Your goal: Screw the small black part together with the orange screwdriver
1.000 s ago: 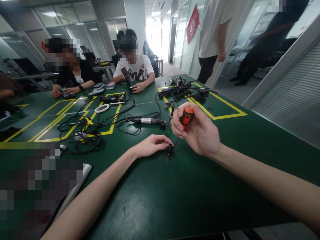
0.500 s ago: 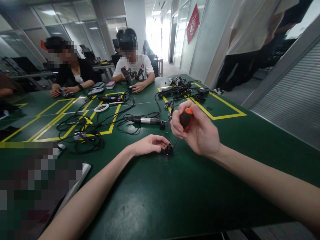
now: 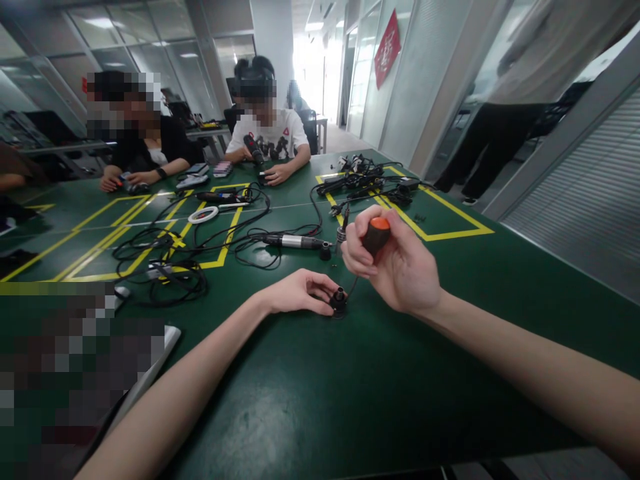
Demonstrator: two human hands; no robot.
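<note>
My right hand (image 3: 393, 257) is wrapped round the dark, orange-capped handle of a screwdriver (image 3: 377, 235). Its thin shaft slants down to the left, towards a small black round part (image 3: 339, 300) on the green table. The tip meets or passes behind that part; I cannot tell which. My left hand (image 3: 305, 293) grips the black part from its left side, thumb in front and fingers behind. A second small black part (image 3: 325, 251) stands just beyond, beside a black and silver pen-shaped power tool (image 3: 295, 241). Behind my right fingers a clear jar (image 3: 341, 237) is partly hidden.
Coiled black cables (image 3: 175, 283) lie at left, near a white ring (image 3: 203, 215). More cables and plugs (image 3: 355, 177) are heaped at the back right among yellow tape outlines. Two people sit across the table (image 3: 280, 393); another person stands at the right.
My left thumb has closed in on the black part. The screwdriver handle has turned or tilted slightly in my right hand. The standing person at the right has shifted.
</note>
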